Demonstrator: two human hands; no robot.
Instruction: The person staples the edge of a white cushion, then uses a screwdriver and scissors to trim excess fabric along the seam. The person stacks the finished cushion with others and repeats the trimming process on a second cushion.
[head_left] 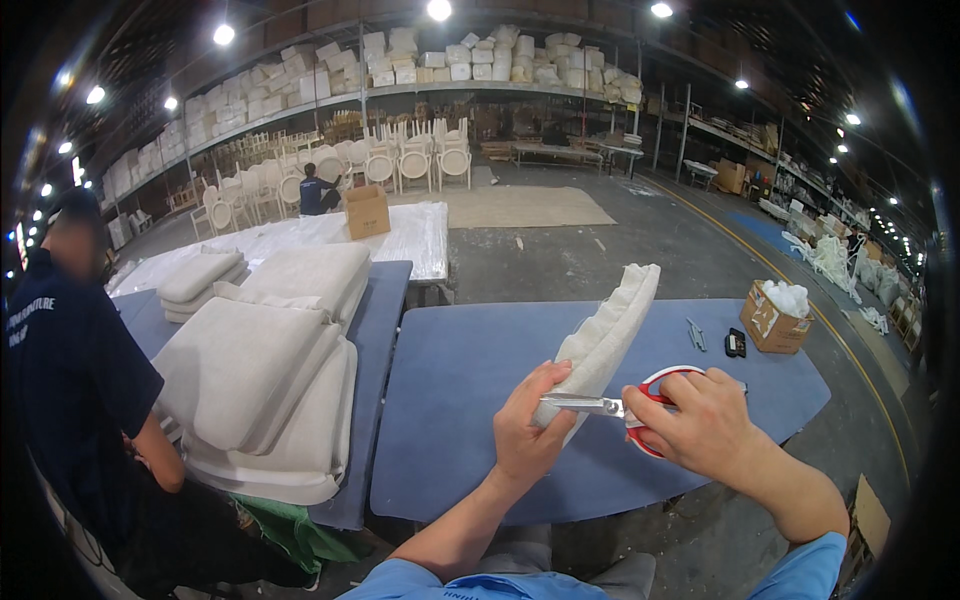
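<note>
Cream-coloured, your long padded fabric cushion piece (608, 335) stands tilted above the blue felt-covered table (470, 420), its lower end pinched in your left hand (528, 430), forearm rising from the lower edge. Your right hand (700, 420) curls through the red-handled steel scissors (625, 408), blades touching the cushion's lower end.

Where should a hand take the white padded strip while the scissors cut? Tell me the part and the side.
Grip the padded strip at its near lower end, from the left, as the left hand does. It stands tilted up and away over the blue table; the scissors in the right hand enter from the right.
</note>
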